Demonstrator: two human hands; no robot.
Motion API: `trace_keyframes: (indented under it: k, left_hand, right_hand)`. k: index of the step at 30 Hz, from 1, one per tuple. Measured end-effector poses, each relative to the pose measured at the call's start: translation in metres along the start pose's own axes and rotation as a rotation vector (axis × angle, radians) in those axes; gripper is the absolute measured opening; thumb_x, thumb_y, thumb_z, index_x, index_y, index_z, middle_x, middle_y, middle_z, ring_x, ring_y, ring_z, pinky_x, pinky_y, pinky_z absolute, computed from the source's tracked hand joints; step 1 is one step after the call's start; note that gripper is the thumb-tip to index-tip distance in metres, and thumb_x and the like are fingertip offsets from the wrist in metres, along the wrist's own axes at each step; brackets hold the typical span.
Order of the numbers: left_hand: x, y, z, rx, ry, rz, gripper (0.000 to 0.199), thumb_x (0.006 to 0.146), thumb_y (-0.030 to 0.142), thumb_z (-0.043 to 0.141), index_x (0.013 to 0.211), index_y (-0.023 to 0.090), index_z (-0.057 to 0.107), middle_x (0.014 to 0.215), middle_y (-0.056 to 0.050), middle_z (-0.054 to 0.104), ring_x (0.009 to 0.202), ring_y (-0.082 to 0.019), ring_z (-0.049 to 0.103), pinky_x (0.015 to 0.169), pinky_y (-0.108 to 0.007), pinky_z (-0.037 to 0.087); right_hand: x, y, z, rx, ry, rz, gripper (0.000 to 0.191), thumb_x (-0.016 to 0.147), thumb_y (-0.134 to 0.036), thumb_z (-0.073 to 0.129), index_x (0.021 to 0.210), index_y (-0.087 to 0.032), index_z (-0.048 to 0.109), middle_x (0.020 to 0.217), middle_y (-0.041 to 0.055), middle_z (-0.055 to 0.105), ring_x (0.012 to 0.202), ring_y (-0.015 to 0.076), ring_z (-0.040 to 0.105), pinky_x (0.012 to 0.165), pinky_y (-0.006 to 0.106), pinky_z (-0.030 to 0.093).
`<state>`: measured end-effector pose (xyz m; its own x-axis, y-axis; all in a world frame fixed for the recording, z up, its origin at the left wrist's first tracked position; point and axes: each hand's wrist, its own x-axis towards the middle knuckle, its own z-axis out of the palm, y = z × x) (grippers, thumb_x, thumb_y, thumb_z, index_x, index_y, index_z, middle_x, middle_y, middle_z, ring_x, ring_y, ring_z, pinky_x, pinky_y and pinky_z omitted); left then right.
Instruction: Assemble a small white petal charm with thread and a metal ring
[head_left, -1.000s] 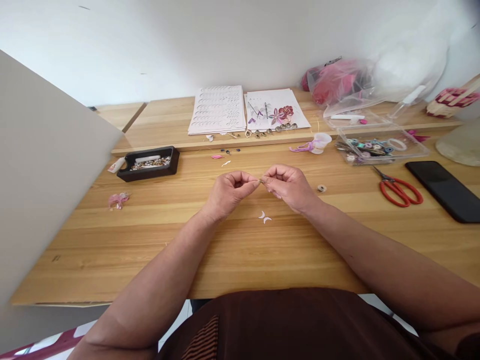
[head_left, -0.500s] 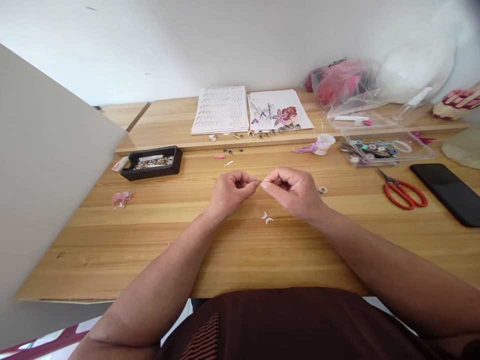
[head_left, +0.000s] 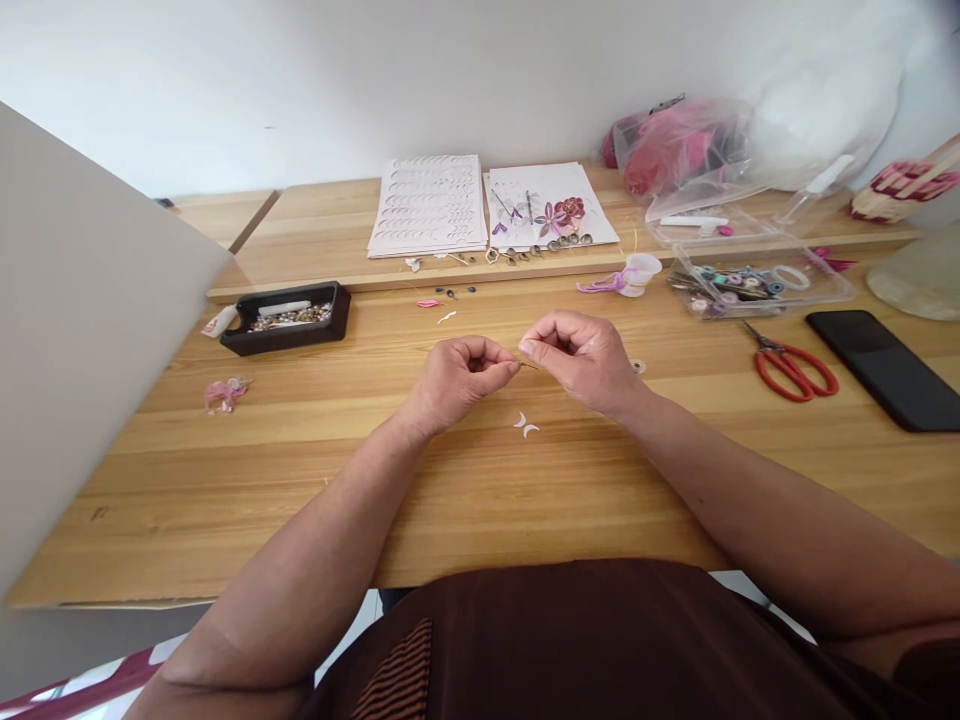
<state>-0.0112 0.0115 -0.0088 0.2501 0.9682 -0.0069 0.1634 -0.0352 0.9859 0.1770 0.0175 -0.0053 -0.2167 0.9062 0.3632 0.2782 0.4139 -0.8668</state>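
The person's top [head_left: 570, 650] is dark brown, its panel [head_left: 401, 675] striped orange-brown and black; left hand [head_left: 459, 382] and right hand [head_left: 583, 362] are bare.

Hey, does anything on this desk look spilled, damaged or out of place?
Nothing looks clearly spilled or damaged. The untidiest spot is a crumpled pink clump of unclear material on the light-brown wooden desk, left of the bare left hand: it lies loose and bunched up, apart from the black rectangular tray.

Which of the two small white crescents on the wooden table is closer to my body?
The right small white crescent: it lies nearer your edge of the wooden table; the left white crescent lies farther back.
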Motion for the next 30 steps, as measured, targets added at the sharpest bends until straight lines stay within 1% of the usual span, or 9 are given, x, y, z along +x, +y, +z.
trace_keyframes:
  k: [6,8,14,17,20,23,25,27,30]
  left_hand:
    - [-0.001,-0.002,0.000,0.018,-0.009,-0.004,0.029,0.074,0.042,0.079,0.075,0.014,0.071,0.068,0.000,0.064,0.058,-0.008,0.046,0.056,-0.024,0.035]
    - [-0.001,-0.002,0.000,0.016,-0.013,0.000,0.030,0.074,0.043,0.079,0.075,0.014,0.071,0.068,-0.001,0.064,0.058,-0.009,0.046,0.055,-0.024,0.035]
    - [-0.001,-0.001,0.001,-0.030,-0.010,0.023,0.027,0.073,0.041,0.080,0.075,0.015,0.072,0.069,-0.002,0.065,0.058,-0.009,0.047,0.056,-0.025,0.036]
    - [0.000,-0.001,0.001,-0.075,-0.002,0.025,0.027,0.073,0.040,0.080,0.076,0.015,0.072,0.071,-0.002,0.066,0.060,-0.009,0.048,0.058,-0.025,0.037]
    - [0.000,0.000,0.002,-0.137,0.017,0.026,0.027,0.072,0.040,0.081,0.075,0.015,0.071,0.070,-0.001,0.065,0.060,-0.009,0.047,0.058,-0.024,0.037]
    - [0.000,0.000,0.003,-0.200,0.052,0.023,0.029,0.070,0.041,0.082,0.073,0.015,0.069,0.065,0.001,0.062,0.057,-0.007,0.044,0.057,-0.024,0.036]
    - [0.001,0.000,0.004,-0.221,0.089,0.019,0.029,0.070,0.040,0.082,0.072,0.015,0.069,0.063,0.002,0.060,0.055,-0.007,0.042,0.056,-0.024,0.035]
    - [0.001,-0.001,0.004,-0.228,0.131,0.019,0.027,0.071,0.039,0.082,0.072,0.015,0.069,0.062,0.003,0.059,0.054,-0.007,0.041,0.056,-0.023,0.035]
    - [0.002,-0.003,0.004,-0.215,0.193,0.023,0.026,0.073,0.039,0.080,0.073,0.016,0.069,0.064,0.003,0.060,0.055,-0.007,0.042,0.056,-0.023,0.036]
  right_hand:
    - [-0.003,-0.002,0.000,-0.009,-0.020,-0.066,0.014,0.085,-0.028,0.069,0.077,-0.017,0.068,0.067,-0.0010,0.061,0.059,0.0101,0.046,0.054,0.026,0.035]
    - [-0.004,-0.003,0.000,-0.007,-0.026,-0.053,0.014,0.085,-0.029,0.069,0.077,-0.017,0.068,0.068,-0.0004,0.061,0.060,0.0109,0.047,0.055,0.026,0.036]
    - [0.000,0.003,0.000,0.030,-0.020,0.061,0.018,0.084,-0.033,0.070,0.075,-0.018,0.067,0.063,-0.0022,0.054,0.056,0.0097,0.040,0.052,0.026,0.031]
    - [0.002,0.006,0.002,0.113,-0.042,0.125,0.021,0.082,-0.035,0.072,0.073,-0.017,0.066,0.060,-0.0035,0.052,0.054,0.0086,0.038,0.050,0.026,0.029]
    - [0.002,0.007,0.005,0.289,-0.062,0.262,0.025,0.075,-0.038,0.078,0.071,-0.017,0.065,0.056,-0.0050,0.051,0.048,0.0069,0.037,0.046,0.024,0.027]
    - [0.001,0.006,0.009,0.482,-0.081,0.434,0.029,0.066,-0.038,0.082,0.069,-0.017,0.063,0.055,-0.0046,0.055,0.043,0.0059,0.038,0.043,0.023,0.027]
    - [0.000,0.004,0.011,0.546,-0.094,0.511,0.030,0.064,-0.037,0.083,0.067,-0.017,0.060,0.055,-0.0036,0.057,0.042,0.0054,0.038,0.042,0.022,0.028]
    - [-0.002,0.003,0.013,0.557,-0.103,0.534,0.029,0.065,-0.036,0.082,0.065,-0.017,0.059,0.055,-0.0031,0.058,0.041,0.0052,0.038,0.042,0.022,0.029]
    - [-0.005,0.001,0.015,0.475,-0.107,0.485,0.025,0.069,-0.035,0.078,0.066,-0.017,0.061,0.057,-0.0028,0.059,0.042,0.0062,0.039,0.043,0.023,0.032]
